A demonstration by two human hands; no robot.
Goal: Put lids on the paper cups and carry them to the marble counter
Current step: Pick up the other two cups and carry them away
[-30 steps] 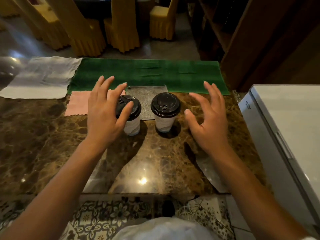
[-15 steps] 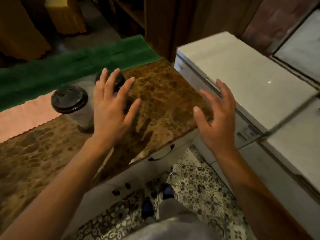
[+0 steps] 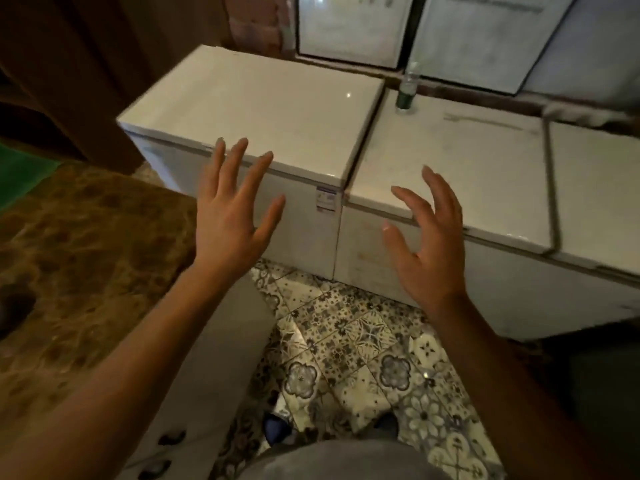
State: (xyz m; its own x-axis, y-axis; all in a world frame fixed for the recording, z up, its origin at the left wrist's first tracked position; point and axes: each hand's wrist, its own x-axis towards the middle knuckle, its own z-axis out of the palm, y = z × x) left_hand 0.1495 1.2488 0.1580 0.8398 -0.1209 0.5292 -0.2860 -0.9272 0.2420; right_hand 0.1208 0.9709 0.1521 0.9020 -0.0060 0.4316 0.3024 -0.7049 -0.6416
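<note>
Head cam: cups gone from view; left hand (image 3: 231, 216) & right hand (image 3: 427, 244) both spread, empty.

Marble counter (image 3: 86, 258): polished brown veined stone, glossy, with a strip of green cloth (image 3: 20, 171) of napped, matt texture at its far edge. Chest freezers (image 3: 263, 105): smooth white lids with a slight sheen, probably painted metal, though blur makes this uncertain. Floor (image 3: 349, 341): patterned ceramic tile, lightly glossy; bottle (image 3: 407, 90) of clear plastic or glass.
</note>
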